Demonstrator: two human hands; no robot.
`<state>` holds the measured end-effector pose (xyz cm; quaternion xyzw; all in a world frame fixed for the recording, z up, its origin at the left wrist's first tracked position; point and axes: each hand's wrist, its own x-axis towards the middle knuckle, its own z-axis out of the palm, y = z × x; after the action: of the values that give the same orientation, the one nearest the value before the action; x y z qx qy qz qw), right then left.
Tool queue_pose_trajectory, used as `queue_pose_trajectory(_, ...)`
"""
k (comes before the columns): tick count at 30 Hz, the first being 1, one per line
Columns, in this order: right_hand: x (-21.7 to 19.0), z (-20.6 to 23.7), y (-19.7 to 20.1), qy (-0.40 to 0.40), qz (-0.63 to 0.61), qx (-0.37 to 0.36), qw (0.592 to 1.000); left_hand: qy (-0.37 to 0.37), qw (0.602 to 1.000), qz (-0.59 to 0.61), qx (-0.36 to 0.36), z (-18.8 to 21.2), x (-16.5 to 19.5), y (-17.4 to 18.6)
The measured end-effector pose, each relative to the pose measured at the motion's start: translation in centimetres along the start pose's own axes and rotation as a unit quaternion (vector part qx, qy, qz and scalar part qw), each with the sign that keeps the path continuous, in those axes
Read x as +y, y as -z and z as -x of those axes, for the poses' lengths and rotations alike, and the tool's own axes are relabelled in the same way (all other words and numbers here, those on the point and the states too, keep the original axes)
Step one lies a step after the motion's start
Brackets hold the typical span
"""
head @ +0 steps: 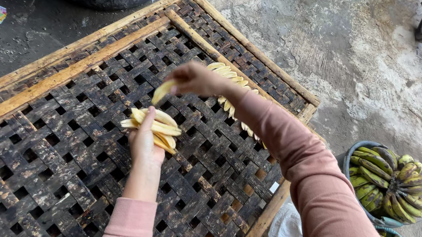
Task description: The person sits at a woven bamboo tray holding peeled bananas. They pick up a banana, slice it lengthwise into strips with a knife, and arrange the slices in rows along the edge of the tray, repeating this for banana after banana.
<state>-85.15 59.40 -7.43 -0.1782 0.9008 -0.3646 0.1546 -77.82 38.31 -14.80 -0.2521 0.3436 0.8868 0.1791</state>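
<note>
My left hand [144, 140] clutches a stack of pale yellow peeled banana slices [159, 127]; my right hand [194, 79] pinches one slice [161, 91] above the dark woven bamboo rack [56, 137]. A loose grip could drop slices through the gaps.

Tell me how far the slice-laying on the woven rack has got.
Done: one row of pale banana slices lies along the right edge of the woven rack. In hand: the left hand holds a fan of slices, and the right hand holds a single slice above the rack. Left: most of the rack shows no slices, and a bucket of unpeeled green bananas stands beside it.
</note>
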Motion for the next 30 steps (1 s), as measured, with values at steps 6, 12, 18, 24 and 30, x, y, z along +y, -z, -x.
queue_pose_trajectory(6, 8.0, -4.7, 7.6, 0.020, 0.145, -0.026, 0.989, -0.015, 0.992, 0.088, -0.092, -1.8, 0.7, 1.1)
queue_pose_trajectory(12, 10.8, -5.5, 7.2, -0.059, 0.177, 0.003, 0.982, -0.030, 0.996, 0.021, -0.085, -2.1, 0.3, 1.3)
queue_pose_trajectory(18, 10.9, -4.7, 7.3, -0.066, 0.180, 0.002, 0.981, -0.004, 0.991, -0.055, -0.121, -1.3, 0.8, 1.0)
queue_pose_trajectory(24, 11.2, -5.0, 5.7, 0.106, 0.271, 0.029, 0.956, -0.013, 0.985, -0.102, -0.140, -0.6, 0.4, -0.5)
queue_pose_trajectory(30, 12.8, -4.8, 5.8, -0.019, 0.191, -0.018, 0.981, -0.011, 0.986, -0.110, -0.122, -0.1, 0.1, -0.5)
